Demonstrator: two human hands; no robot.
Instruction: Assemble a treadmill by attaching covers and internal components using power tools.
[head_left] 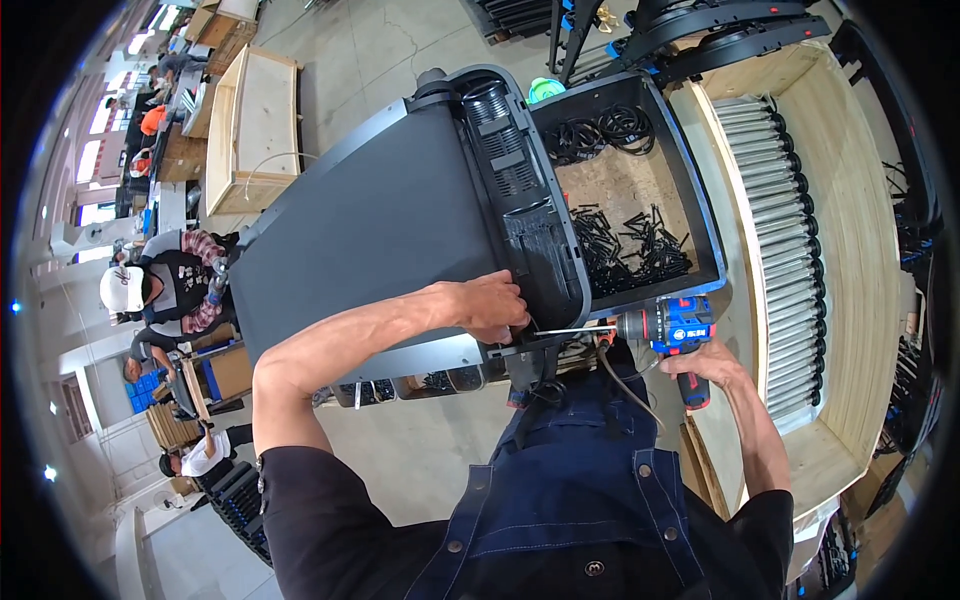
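Note:
In my right hand (715, 362) is a blue and black cordless drill (685, 325), its handle gripped by my fingers. Its long thin bit (575, 331) points left, with the tip near the close corner of a treadmill frame. My left hand (488, 306) rests at that same corner with its fingers curled in; whatever they pinch is hidden. The treadmill deck (380, 215), with a black belt, stretches away to the left. At its right end sits a black plastic motor housing (540, 225), just ahead of my left hand.
A black bin (705, 225) holds loose black screws (625, 245) and coiled cables (605, 130). Right of it, a wooden crate (850, 250) contains a row of metal rollers (765, 250). One co-worker (175, 280) stands by the treadmill's far left end. Another wooden crate (255, 130) stands beyond.

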